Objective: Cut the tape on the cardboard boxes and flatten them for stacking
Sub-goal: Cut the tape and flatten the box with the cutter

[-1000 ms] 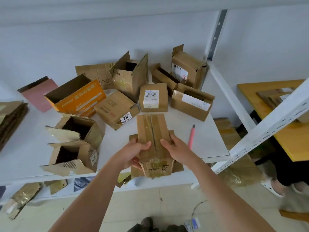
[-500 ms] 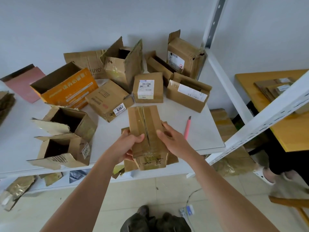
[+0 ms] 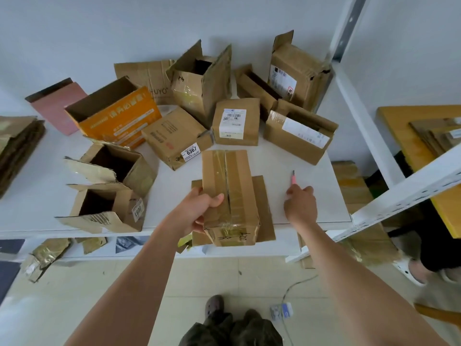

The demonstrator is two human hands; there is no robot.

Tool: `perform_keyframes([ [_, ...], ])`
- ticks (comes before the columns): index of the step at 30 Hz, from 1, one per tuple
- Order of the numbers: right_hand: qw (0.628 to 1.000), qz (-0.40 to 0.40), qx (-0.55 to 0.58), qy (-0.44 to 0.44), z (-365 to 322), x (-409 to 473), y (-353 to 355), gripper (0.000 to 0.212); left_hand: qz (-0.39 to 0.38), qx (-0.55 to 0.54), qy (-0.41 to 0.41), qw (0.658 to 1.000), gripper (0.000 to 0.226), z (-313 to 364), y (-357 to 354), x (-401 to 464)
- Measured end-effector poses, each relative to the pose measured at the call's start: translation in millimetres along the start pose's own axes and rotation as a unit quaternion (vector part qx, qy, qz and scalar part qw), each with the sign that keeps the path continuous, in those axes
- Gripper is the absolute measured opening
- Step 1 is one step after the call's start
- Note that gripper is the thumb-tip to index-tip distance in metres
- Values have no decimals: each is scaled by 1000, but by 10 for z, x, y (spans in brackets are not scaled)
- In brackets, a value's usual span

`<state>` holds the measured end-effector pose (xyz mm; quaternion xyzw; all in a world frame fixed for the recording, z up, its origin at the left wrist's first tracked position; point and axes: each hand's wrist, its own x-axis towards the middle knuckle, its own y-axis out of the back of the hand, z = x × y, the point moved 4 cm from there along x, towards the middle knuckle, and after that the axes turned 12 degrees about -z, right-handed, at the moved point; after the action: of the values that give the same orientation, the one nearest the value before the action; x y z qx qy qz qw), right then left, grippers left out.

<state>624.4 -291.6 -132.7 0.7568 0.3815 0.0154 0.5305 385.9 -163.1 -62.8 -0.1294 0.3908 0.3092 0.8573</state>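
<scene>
- Left hand (image 3: 199, 211) clamped on the taped box (image 3: 229, 196), near shelf (image 3: 311, 176) edge, atop flat cardboard (image 3: 263, 208).
- Right hand (image 3: 300, 206) closing on the pink cutter (image 3: 293, 179); grip unclear.
- Beyond, open boxes (image 3: 199, 81) crowded against the wall.
</scene>
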Motion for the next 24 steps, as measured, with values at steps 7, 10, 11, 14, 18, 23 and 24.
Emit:
perform_keyframes([
  [7, 994, -46, 97, 28, -9, -49, 135, 31, 5, 5, 1, 1000, 45, 25, -28, -36],
  [10, 977, -18, 179, 110, -212, -239, 334, 34, -2, 12, 1, 1000, 46, 33, -43, -71],
  [11, 971, -13, 194, 136, -299, -314, 409, 35, -5, 14, 0, 1000, 47, 40, -46, -85],
  [14, 949, -6, 247, 197, -568, -531, 593, 41, -11, 23, -1, 1000, 48, 58, -43, -113],
  [18, 902, 13, 332, 275, -982, -799, 665, 37, -24, 29, -2, 999, 46, 66, -44, -123],
  [23, 847, -8, 413, 334, -1367, -931, 425, 9, -44, 49, -4, 998, 46, 102, -30, -95],
  [24, 845, -11, 428, 319, -1407, -912, 379, 9, -50, 53, -3, 997, 47, 113, -22, -87],
])
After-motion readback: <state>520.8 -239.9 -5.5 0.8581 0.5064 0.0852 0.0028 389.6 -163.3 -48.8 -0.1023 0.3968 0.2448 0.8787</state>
